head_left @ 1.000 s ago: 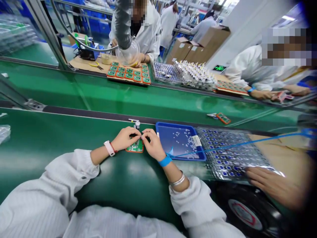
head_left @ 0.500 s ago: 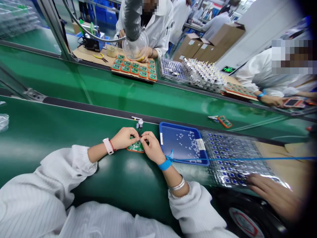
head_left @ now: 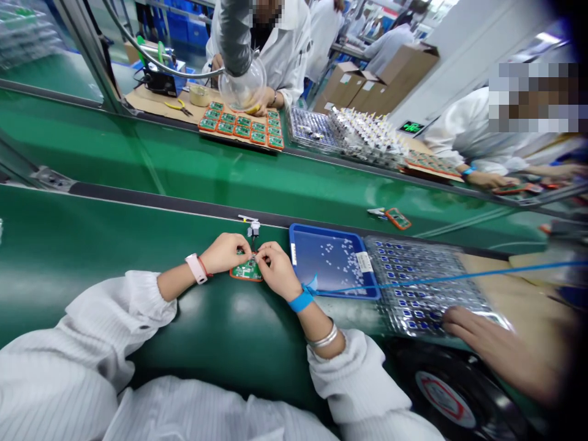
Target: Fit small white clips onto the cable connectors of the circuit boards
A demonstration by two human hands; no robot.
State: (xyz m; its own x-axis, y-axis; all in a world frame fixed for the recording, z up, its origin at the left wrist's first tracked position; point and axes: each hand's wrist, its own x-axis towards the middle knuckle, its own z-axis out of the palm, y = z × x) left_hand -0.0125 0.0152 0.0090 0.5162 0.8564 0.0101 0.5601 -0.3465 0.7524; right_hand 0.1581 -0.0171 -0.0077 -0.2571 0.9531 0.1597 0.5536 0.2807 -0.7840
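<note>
A green circuit board with an orange rim [head_left: 247, 271] lies on the green bench top in front of me. My left hand [head_left: 226, 253] comes over its upper left part, thumb and fingers pinched together. From the right, my right hand [head_left: 278, 271] pinches at the board's upper edge, its fingertips almost meeting the left ones. What lies between the fingertips is too small and covered to make out. Just beyond them sits a small white and black part [head_left: 253, 229], with dark thin wires running down toward the board.
A blue tray [head_left: 305, 260] with small white pieces is right of my hands. Beside it are clear plastic trays [head_left: 399, 275] of blue parts, touched by another person's hand [head_left: 478, 331]. A blue cord [head_left: 427, 280] runs from my right wristband. Co-workers sit across the bench.
The whole view has shifted slightly. My hands stay pinched over the circuit board, with little finger movement. The other person's hand at the right has moved slightly over the plastic trays.
</note>
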